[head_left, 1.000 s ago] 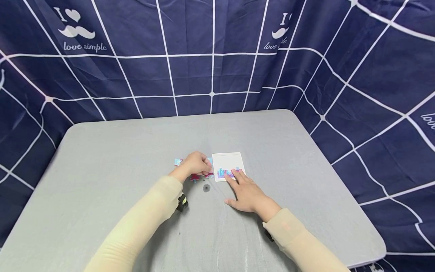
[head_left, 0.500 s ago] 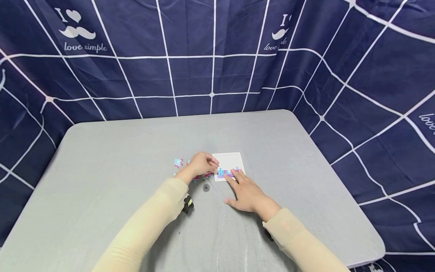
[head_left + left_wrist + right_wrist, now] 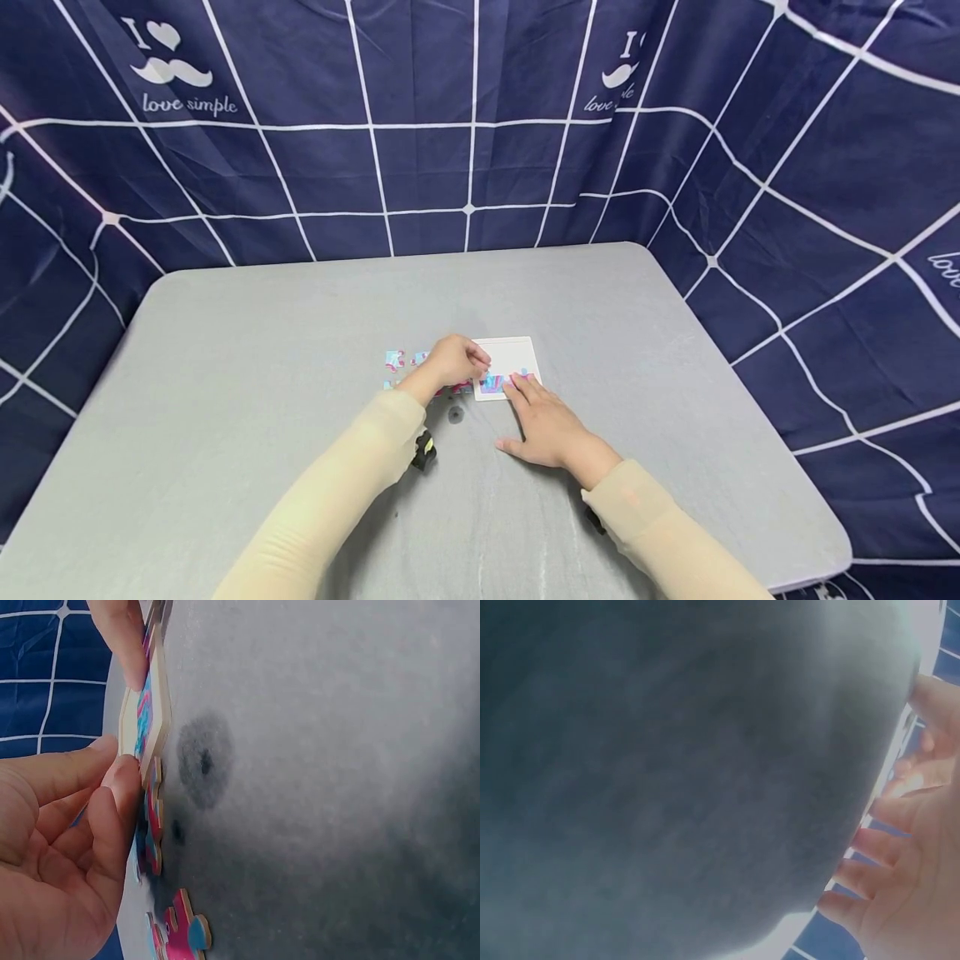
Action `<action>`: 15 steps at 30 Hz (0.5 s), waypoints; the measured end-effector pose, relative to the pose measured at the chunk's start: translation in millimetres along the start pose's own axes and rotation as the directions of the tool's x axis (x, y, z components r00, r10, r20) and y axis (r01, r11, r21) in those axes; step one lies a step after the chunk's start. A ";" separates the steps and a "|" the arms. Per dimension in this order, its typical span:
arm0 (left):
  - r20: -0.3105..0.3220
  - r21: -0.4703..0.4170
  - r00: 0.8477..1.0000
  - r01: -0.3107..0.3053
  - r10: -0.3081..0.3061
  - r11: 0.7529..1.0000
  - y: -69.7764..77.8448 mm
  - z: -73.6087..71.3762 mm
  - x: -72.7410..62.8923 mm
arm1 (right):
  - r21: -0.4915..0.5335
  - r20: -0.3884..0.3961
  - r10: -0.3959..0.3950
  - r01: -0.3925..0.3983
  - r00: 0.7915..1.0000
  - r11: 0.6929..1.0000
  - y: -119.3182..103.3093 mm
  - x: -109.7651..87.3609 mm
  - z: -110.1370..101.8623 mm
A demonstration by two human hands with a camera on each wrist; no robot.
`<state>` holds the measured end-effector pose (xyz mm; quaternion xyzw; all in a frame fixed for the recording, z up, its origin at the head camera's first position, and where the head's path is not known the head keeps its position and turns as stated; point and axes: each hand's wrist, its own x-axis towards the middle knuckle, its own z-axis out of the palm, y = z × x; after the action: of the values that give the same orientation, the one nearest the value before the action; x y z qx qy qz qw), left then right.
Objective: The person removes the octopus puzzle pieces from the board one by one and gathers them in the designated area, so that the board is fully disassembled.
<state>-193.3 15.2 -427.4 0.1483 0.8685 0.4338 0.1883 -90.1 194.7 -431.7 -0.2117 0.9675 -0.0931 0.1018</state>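
A shallow white puzzle tray [image 3: 510, 352] lies mid-table, with joined blue, pink and purple puzzle pieces [image 3: 492, 384] along its near side. My left hand [image 3: 452, 359] is over the tray's left edge, thumb and fingertips brought together in a pinch on a puzzle piece that the fingers almost wholly hide. The left wrist view has these fingertips right at the tray's wooden rim [image 3: 159, 727]. My right hand [image 3: 549, 425] is spread, its fingertips resting on the tray's near right part and the pieces there, thumb out on the table.
Loose puzzle pieces [image 3: 394, 359] lie left of the tray, some partly under the left hand; a pink one [image 3: 178, 930] shows close in the left wrist view. A dark round stain [image 3: 455, 414] marks the grey table [image 3: 300, 333]. Navy curtains [image 3: 420, 167] stand behind and at the sides.
My left hand has moved right, from over the loose pieces to the tray's left edge, uncovering loose pieces behind it. The right hand has stayed nearly still on the tray.
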 end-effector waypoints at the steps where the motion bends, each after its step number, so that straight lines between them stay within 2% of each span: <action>1: -0.003 0.005 1.000 0.000 0.001 1.000 0.0 0.5 0.2 | -0.003 0.004 0.000 0.000 1.000 1.000 0.0 0.1 0.0; 10: -0.016 -0.032 1.000 0.012 -0.012 0.999 -1.9 4.1 3.2 | -0.031 0.017 -0.003 0.004 1.000 1.000 1.1 -0.2 0.5; 15: -0.027 -0.118 0.999 0.034 -0.038 0.992 -1.4 5.5 4.3 | -0.037 0.026 -0.001 0.002 1.000 0.999 1.0 -0.2 1.3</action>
<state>-194.7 20.0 -432.4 0.1150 0.8468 0.4827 0.1917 -90.0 195.5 -433.2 -0.2155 0.9675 -0.0727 0.1107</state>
